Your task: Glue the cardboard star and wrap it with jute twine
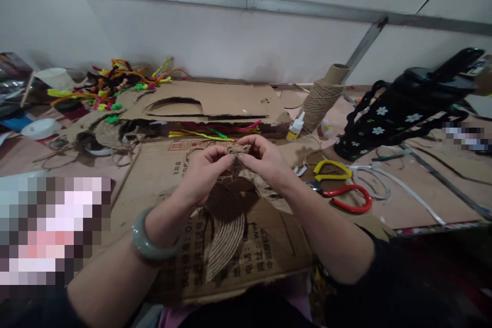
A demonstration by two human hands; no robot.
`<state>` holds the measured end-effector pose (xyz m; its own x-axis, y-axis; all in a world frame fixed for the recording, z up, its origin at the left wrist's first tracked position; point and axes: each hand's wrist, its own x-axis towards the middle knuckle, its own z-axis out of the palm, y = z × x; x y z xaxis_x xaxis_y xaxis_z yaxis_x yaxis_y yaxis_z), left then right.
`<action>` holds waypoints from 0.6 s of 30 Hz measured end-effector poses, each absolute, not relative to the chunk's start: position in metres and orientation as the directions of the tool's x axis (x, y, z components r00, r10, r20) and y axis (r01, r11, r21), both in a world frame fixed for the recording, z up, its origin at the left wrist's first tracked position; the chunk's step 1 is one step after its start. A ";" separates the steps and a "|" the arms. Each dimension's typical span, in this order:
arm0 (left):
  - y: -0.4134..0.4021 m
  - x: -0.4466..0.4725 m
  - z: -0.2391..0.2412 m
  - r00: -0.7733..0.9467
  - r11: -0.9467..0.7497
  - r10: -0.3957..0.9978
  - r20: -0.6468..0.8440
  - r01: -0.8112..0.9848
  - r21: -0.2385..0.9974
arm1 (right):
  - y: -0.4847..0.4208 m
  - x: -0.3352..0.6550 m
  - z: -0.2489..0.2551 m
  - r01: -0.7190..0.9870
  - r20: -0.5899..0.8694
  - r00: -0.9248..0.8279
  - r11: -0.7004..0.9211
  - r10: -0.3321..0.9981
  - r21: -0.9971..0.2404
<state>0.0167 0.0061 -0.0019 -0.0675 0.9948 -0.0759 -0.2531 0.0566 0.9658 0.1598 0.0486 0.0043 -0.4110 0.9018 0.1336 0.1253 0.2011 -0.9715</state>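
My left hand [203,171] and my right hand [269,161] meet over the cardboard, thumbs and fingers pinched together. Between them they hold a small piece of brown twine [235,168] bent into points; the fingertips cover part of it. Just below lies a curved shape of twine rows [226,238], pale at its lower end and in shadow near my hands. It rests on a flat sheet of printed cardboard [180,266]. A green bangle [144,246] circles my left wrist.
Right of my hands lie tools with yellow handles [332,169] and red handles [359,199]. Behind stand a glue bottle [295,128], a twine cone [323,100] and a black flowered bottle [400,113]. Cut cardboard [230,97] and colourful fuzzy stems [119,79] lie at the back.
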 end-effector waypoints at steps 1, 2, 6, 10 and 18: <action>0.006 0.016 -0.002 -0.054 0.067 0.995 -0.083 -0.248 0.966 | 0.048 0.161 0.005 0.136 0.133 -0.416 0.206 0.899 -0.969; 0.006 0.016 -0.003 -0.043 0.077 0.995 -0.090 -0.246 0.966 | 0.048 0.161 0.006 0.141 0.136 -0.423 0.213 0.896 -0.967; 0.004 0.015 -0.003 -0.007 0.111 0.993 -0.117 -0.262 0.959 | 0.047 0.163 0.007 0.169 0.179 -0.446 0.279 0.877 -0.945; 0.003 0.016 -0.001 0.009 0.132 0.991 -0.134 -0.257 0.957 | 0.048 0.164 0.005 0.208 0.236 -0.458 0.362 0.857 -0.909; 0.006 0.018 0.003 -0.081 0.131 0.984 -0.158 -0.270 0.954 | 0.052 0.166 0.003 0.137 0.189 -0.511 0.297 0.838 -0.945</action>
